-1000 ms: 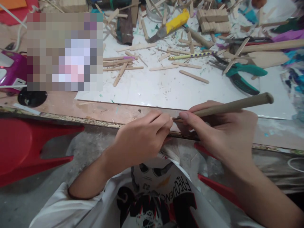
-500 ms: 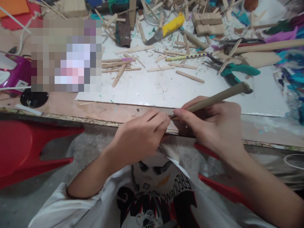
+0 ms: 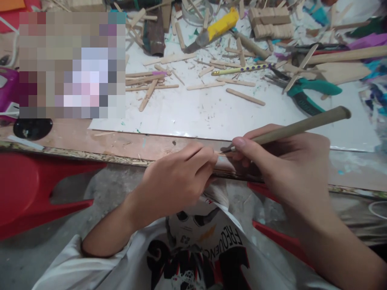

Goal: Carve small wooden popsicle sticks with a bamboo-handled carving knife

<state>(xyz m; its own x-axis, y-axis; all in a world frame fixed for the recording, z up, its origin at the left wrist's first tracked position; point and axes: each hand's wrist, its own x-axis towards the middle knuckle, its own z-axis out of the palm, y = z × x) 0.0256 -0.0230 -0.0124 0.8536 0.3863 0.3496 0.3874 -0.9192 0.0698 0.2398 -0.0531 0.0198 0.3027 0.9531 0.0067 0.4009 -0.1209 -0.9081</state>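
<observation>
My right hand (image 3: 290, 169) is closed round a carving tool (image 3: 305, 125) with a thick greenish-brown handle. Its thin dark blade points left and down, close to the fingertips of my left hand (image 3: 181, 175). Those fingers are pinched together at the table's front edge, on a small light wooden piece (image 3: 222, 154) that is mostly hidden. Past my hands lies a white board (image 3: 187, 112) with loose craft sticks (image 3: 245, 97) and wood shavings on it.
Green-handled pliers (image 3: 305, 96), a yellow knife (image 3: 222, 26), a dotted pencil (image 3: 242, 69) and a stack of sticks (image 3: 270, 23) lie farther back. A black round lid (image 3: 32, 128) is at the left. Red stools (image 3: 21, 189) stand below the table edge.
My right hand and the tool have moved right, away from my left fingertips, showing more of the blade. My left hand keeps its pinch. The view has shifted slightly.
</observation>
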